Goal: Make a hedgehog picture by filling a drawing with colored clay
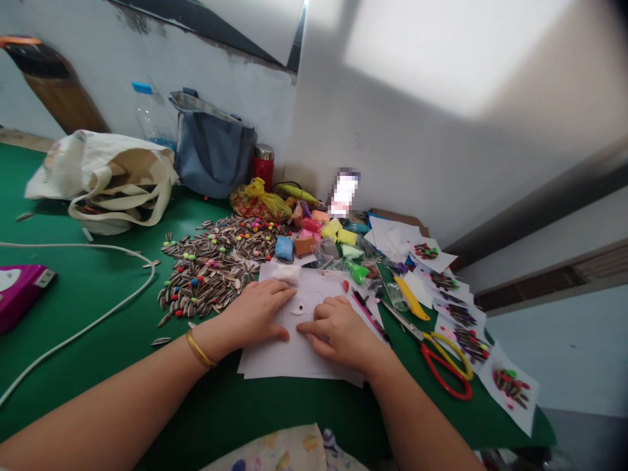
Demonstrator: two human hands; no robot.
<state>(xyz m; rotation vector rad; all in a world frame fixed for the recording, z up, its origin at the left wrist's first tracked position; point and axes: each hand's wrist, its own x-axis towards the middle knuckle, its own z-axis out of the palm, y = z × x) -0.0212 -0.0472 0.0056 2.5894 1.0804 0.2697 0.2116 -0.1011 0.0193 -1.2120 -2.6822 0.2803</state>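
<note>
My left hand lies flat on a stack of white paper sheets, fingers stretched out and holding the paper down. My right hand rests on the same sheets with fingers curled, fingertips pressed at a small white clay shape on the paper. A gold bangle sits on my left wrist. A white lump of clay lies at the paper's far edge.
A heap of sunflower seeds with coloured beads spreads left of the paper. Coloured clay blocks, red-and-yellow scissors, finished seed cards, two bags, a bottle, a red flask and a white cable lie on the green table.
</note>
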